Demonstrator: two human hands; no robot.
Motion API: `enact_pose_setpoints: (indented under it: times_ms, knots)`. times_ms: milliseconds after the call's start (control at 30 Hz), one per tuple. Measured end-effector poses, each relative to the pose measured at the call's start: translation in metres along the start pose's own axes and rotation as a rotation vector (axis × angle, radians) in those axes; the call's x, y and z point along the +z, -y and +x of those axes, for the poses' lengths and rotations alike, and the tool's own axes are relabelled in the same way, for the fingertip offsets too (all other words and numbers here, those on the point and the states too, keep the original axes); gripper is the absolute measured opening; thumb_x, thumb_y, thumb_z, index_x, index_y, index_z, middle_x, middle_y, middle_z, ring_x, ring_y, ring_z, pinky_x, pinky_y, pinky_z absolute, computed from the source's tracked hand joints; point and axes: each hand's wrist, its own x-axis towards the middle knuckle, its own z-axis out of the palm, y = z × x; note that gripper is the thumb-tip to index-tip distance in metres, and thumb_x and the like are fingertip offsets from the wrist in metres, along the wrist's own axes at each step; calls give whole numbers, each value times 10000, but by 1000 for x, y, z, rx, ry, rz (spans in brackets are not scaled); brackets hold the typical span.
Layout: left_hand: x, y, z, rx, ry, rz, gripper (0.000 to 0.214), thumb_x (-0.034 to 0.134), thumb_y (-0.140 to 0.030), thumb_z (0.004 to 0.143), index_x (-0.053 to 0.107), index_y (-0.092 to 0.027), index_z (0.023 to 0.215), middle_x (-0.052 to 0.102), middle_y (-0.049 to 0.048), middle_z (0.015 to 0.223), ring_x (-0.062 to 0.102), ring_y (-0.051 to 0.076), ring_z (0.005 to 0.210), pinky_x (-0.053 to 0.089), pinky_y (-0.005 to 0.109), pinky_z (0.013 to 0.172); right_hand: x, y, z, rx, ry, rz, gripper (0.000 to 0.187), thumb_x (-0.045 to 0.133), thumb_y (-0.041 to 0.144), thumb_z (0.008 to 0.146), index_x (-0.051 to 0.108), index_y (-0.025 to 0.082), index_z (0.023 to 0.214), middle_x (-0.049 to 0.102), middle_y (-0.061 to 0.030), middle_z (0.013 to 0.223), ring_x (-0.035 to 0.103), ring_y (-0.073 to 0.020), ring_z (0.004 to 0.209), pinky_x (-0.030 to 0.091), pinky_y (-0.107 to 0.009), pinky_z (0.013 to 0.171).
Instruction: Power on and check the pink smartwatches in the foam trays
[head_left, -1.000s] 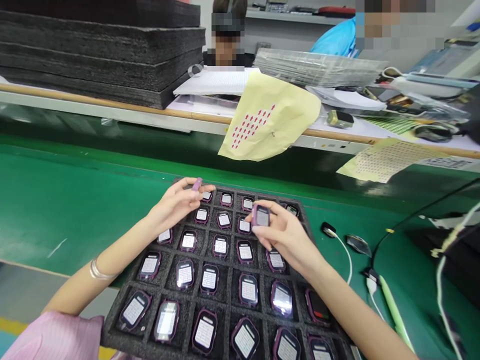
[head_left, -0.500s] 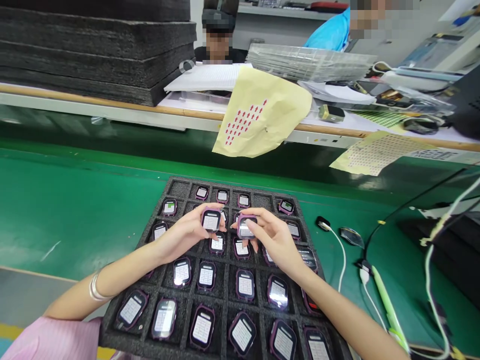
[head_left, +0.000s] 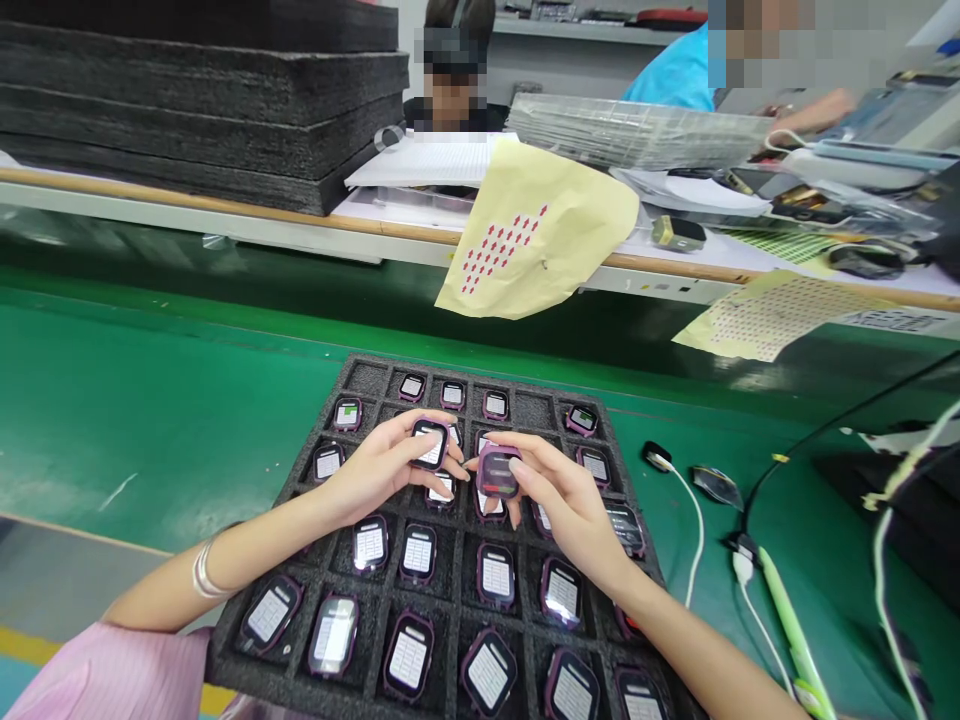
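Note:
A black foam tray (head_left: 352,372) lies on the green conveyor belt, its pockets filled with several purple-framed watch bodies with lit screens. My left hand (head_left: 379,475) pinches one watch body (head_left: 430,444) above the tray's middle, screen up. My right hand (head_left: 559,495) grips another purple watch body (head_left: 497,471) right beside it, thumb on its face. Both hands hover close together over the tray's third row. A silver bangle sits on my left wrist.
Two charging cables with pucks (head_left: 658,458) and a green pen (head_left: 787,625) lie right of the tray. Beyond the belt (head_left: 135,400), a bench holds stacked black foam sheets (head_left: 202,90), a yellow sticker sheet (head_left: 536,240), and papers. Two other people sit behind it.
Both hands dropped from the tray's far rows toward its middle and came together. The left hand's watch body turned screen up. The right hand's watch body tilted and its screen changed.

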Motion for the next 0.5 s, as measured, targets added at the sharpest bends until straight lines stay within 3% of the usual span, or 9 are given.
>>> enact_pose_setpoints:
  times_ms: [67, 200, 367, 500]
  knots:
    - [2, -2, -3, 0, 15, -43, 323, 533, -172, 834, 524, -170, 1158, 645, 97, 937, 660, 255, 868, 557, 368, 695, -1, 2, 0, 5, 5, 12, 274, 536, 349, 917, 588, 244, 1165, 675, -31, 824, 599, -144, 525, 500, -270, 500]
    - [5, -5, -10, 13, 37, -61, 463, 519, -80, 764, 480, -209, 1207, 643, 92, 1023, 649, 258, 926, 542, 404, 776, -2, 1, 2, 30, 13, 92, 321, 593, 317, 885, 559, 242, 1195, 681, -58, 952, 616, -149, 599, 499, -246, 473]
    - [6, -5, -18, 26, 39, -14, 367, 526, -87, 814, 503, -217, 1156, 631, 83, 1018, 633, 227, 931, 547, 361, 767, -1, -1, 2, 45, -28, 111, 274, 641, 285, 856, 584, 221, 1116, 691, -56, 884, 624, -149, 579, 473, -223, 420]
    - [4, -2, -20, 26, 57, 19, 259, 549, -176, 877, 515, -221, 1130, 618, 71, 975, 638, 204, 873, 563, 337, 731, 4, 25, -8, -4, 33, 190, 236, 617, 278, 883, 583, 253, 1115, 689, -70, 941, 656, -161, 590, 488, -231, 433]
